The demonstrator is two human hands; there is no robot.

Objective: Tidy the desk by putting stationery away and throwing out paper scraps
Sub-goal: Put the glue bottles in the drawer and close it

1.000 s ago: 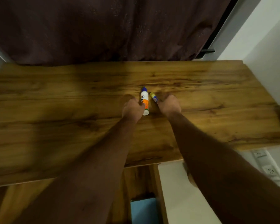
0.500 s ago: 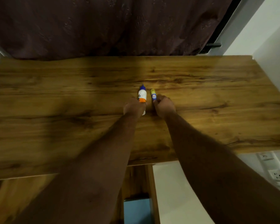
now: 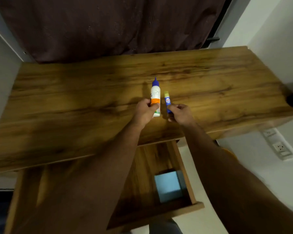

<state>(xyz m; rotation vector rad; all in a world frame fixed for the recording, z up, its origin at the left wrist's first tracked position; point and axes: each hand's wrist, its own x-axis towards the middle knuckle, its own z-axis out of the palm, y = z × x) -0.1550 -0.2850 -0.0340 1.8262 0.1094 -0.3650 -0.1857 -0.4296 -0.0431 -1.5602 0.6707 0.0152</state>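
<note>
We hold both glue items clear of the tabletop (image 3: 74,102), near its front edge at mid-length. Our left hand (image 3: 145,111) wraps the glue bottle (image 3: 155,97) at its lower half, nozzle pointing away. Our right hand (image 3: 180,113) pinches the glue stick (image 3: 167,102) by its base. We judge this double pickup serves a single trip to the open drawer (image 3: 181,159) below, where a blue box (image 3: 168,186) sits.

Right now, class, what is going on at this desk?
A person is tidying stationery. The left hand grips a white glue bottle with a blue nozzle; the right hand pinches a small blue glue stick. Both are held over the wooden desk. Below, a drawer stands open with a light blue pad inside.
</note>
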